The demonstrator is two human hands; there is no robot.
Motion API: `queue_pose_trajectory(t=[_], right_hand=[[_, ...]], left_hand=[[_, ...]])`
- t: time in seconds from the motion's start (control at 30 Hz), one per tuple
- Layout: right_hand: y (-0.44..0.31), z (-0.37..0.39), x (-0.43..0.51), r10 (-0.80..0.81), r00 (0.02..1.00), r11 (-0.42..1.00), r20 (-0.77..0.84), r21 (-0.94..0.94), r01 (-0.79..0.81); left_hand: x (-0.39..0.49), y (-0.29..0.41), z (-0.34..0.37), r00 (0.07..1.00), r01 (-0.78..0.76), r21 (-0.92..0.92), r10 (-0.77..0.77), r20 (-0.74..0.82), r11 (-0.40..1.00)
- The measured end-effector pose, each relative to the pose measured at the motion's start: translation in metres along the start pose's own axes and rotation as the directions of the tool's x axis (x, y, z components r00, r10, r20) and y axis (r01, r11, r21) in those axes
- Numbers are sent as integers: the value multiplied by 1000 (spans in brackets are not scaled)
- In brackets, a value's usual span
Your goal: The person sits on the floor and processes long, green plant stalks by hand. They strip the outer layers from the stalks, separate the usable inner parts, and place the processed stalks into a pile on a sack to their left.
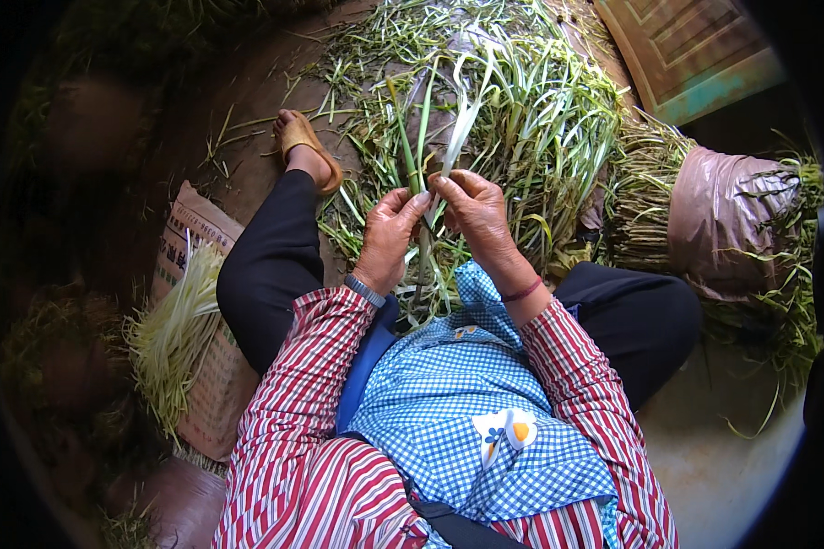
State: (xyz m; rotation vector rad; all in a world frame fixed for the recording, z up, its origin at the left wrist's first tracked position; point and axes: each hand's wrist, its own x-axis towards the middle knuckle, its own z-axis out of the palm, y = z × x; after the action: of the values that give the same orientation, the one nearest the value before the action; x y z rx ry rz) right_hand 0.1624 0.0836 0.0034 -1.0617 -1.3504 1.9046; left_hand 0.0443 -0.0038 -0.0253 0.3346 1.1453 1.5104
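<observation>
Between thumb and fingers, my left hand (393, 230) holds a green leafy stalk (413, 154) whose leaves point away from me. Close beside it on the right, my right hand (472, 209) pinches a pale, whitish leaf strip (459, 141) that fans out at its far end. Both hands are above a heap of long green leaves and stalks (549, 151) on the floor. Some stalk parts hang below my fingers, partly hidden by them. On the left, a bundle of pale yellow-green stalks (178, 333) lies on a printed sack (209, 418).
At the right lies a thick bundle of stalks (645, 195) wrapped in pinkish plastic (728, 219). A brown panelled wooden board (687, 48) is at the upper right. My sandalled foot (305, 147) rests left of the heap. More plant material and plastic are in the dark left side.
</observation>
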Motion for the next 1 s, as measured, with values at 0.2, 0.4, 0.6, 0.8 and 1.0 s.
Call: queue_pose_trajectory(t=[0.2, 0.4, 0.6, 0.8, 1.0], right_hand=[[-7, -5, -1, -11, 998, 982, -63, 186, 22], [-43, -29, 6, -155, 973, 964, -173, 188, 187], [-49, -47, 10, -126, 985, 983, -114, 116, 140], [-30, -16, 15, -89, 996, 994, -9, 62, 89], [-6, -7, 18, -156, 976, 970, 149, -165, 180]], left_hand=[[10, -5, -16, 993, -33, -36, 29, -113, 999], [22, -5, -55, 953, -25, 183, 78, -291, 983], [-3, 38, -37, 951, -45, 965, 306, -37, 258], [-4, 31, -3, 895, -417, 696, 398, 202, 584], [7, 31, 5, 966, -237, 477, 151, 211, 847]])
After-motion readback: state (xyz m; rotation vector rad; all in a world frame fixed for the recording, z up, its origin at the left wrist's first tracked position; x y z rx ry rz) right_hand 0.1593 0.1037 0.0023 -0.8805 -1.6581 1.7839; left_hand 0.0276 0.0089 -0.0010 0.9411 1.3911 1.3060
